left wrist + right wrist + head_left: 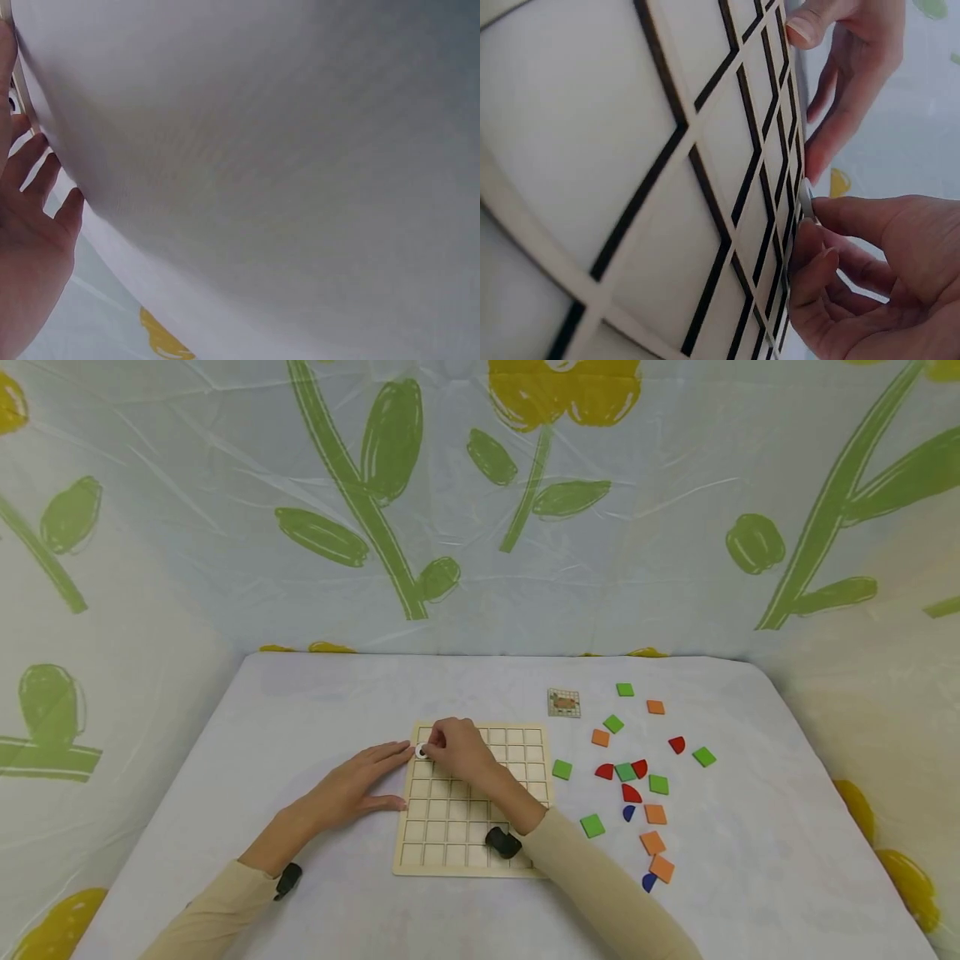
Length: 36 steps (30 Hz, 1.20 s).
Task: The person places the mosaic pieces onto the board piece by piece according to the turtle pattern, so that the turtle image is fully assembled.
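Note:
A square wooden grid board (456, 832) with rows of shallow cells lies on the white-covered table. At its far left corner, my right hand (465, 752) pinches a small white disc (419, 751) with a black centre between thumb and index finger. The right wrist view shows the disc (805, 193) tilted on edge, close over the grid. My left hand (352, 789) lies along the board's left edge, fingers stretched out, fingertips and thumb touching the frame. Only part of the left hand (37, 232) appears in the left wrist view.
Right of the board lie scattered green squares (592, 825), orange squares (656, 814), red quarter circles (632, 793) and blue half circles (628, 812). A small picture card (564, 702) sits beyond the board's far right corner. Flower-patterned cloth walls surround the table.

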Motion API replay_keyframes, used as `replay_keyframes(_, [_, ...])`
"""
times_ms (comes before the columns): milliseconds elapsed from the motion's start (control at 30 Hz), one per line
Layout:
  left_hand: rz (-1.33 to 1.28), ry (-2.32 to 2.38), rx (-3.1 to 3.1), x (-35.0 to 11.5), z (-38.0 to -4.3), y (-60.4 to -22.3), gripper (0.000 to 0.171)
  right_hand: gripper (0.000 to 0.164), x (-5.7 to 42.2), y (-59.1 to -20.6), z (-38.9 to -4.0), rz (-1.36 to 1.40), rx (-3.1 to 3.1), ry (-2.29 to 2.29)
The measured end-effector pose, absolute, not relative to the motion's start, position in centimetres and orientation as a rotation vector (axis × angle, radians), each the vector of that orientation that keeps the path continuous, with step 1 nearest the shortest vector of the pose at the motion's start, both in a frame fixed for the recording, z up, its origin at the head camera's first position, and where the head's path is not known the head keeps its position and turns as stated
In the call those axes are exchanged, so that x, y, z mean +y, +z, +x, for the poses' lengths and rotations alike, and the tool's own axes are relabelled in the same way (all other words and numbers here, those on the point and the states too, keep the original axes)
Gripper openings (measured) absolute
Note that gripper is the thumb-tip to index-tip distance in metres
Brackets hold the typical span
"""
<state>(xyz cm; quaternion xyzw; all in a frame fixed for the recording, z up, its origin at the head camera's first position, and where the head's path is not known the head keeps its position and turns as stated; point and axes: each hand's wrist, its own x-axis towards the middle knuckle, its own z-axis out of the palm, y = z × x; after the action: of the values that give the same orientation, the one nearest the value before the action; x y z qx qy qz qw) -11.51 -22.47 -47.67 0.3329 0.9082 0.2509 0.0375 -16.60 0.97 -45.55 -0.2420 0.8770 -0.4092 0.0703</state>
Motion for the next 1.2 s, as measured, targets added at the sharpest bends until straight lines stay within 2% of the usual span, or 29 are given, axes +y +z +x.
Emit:
replay_keyframes(133, [0.998, 0.774, 2.763, -22.6, -11.6, -47.7, 0.083, 0.014, 0.6, -45.5, -16.4, -0.700, 2.675, -1.206])
replay_keyframes(300, [1.000, 0.786, 2.748, -22.6, -11.7, -47.8, 0.083, 0.006, 0.8, -46.0, -16.6, -0.774, 2.695, -1.165])
replay_keyframes(500, [1.024, 0.794, 2.762, -22.4, -11.7, -47.8, 0.082, 0.013, 1.3, -45.8, -16.7, -0.843, 2.589, -1.173])
replay_keyframes(867, [1.047, 0.817, 2.759, -22.6, -11.7, -48.0, 0.082, 0.019, 1.1, -46.2, -16.6, -0.754, 2.615, -1.186])
replay_keyframes(1200, [1.075, 0.816, 2.772, -22.5, -11.7, -47.7, 0.079, 0.014, 3.5, -45.7, -16.2, -0.800, 2.518, -1.315])
